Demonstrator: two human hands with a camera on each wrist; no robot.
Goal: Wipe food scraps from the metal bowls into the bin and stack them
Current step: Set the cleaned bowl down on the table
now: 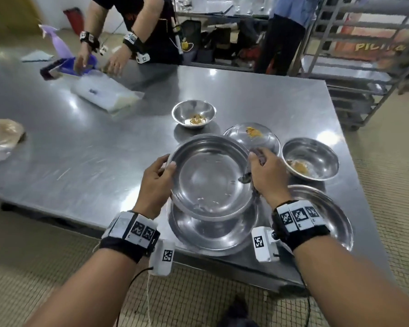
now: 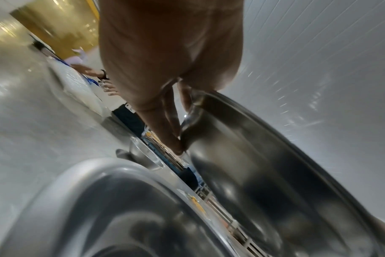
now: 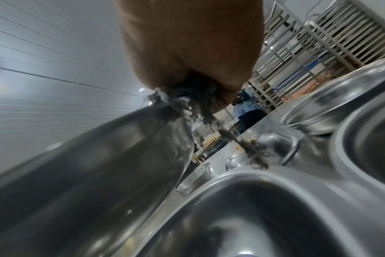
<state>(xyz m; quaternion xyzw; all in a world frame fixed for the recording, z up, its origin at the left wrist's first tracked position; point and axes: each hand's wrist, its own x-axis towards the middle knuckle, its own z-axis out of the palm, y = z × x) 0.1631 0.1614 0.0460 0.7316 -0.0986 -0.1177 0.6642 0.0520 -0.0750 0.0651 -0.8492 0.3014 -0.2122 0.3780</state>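
I held the wiped bowl (image 1: 210, 178) in both grips, left hand (image 1: 157, 182) at nine o'clock, right hand (image 1: 267, 175), clutching a rag (image 3: 187, 102), at three, directly above the empty bowl (image 1: 213, 234) on the tabletop (image 1: 104, 128).

A purple spray bottle (image 1: 61, 44) is standing at the table's (image 1: 85, 147) far left, near a plastic bag (image 1: 104, 94). A second person (image 1: 137, 27) is reaching over there, and a metal rack (image 1: 368, 55) is standing behind.

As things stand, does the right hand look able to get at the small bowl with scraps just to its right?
Probably not yet. The right hand is busy: it grips a dark cloth against the rim of the large bowl held with the left hand. The scrap bowl itself sits open on the table, with nothing between.
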